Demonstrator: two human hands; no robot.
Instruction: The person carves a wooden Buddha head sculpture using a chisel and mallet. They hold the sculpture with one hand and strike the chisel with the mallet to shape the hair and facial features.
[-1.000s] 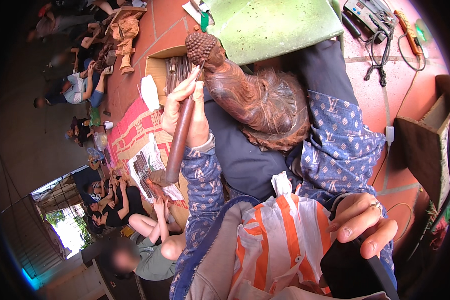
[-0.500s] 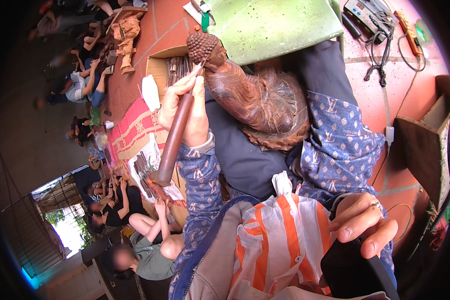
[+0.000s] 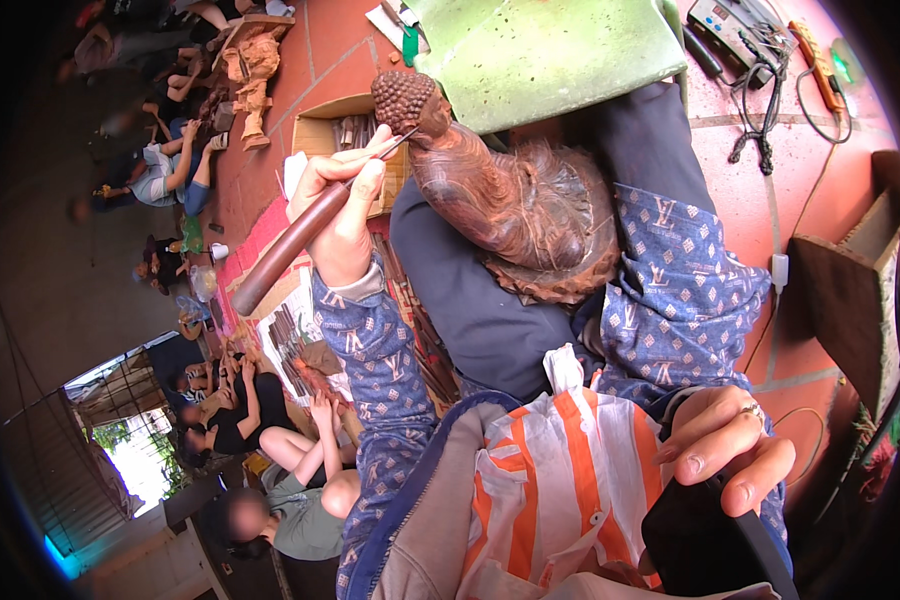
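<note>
My left hand (image 3: 340,205) is closed round a carving chisel (image 3: 295,245) with a dark, reddish-brown wooden handle. Its thin metal tip meets the side of the head, near the ear, of a dark brown carved wooden seated figure (image 3: 530,205) with knobbly hair. The figure leans on its carved base between my legs, its head toward the left. At the lower right, my right hand (image 3: 720,440) has its fingers curled over a flat black object (image 3: 715,545) like a phone, near my striped shirt. The hand partly covers that object.
A speckled pale green panel (image 3: 550,55) stands beyond the figure. A cardboard box (image 3: 315,135) of tools and more tools on paper (image 3: 290,340) lie left. At right are a grey control box (image 3: 735,35), an orange power strip (image 3: 820,70) and a wooden box (image 3: 855,290). Several people sit left.
My left hand has shifted left, and the chisel handle has swung outward to a flatter slant. Its tip stays by the figure's ear. My right hand looks unchanged.
</note>
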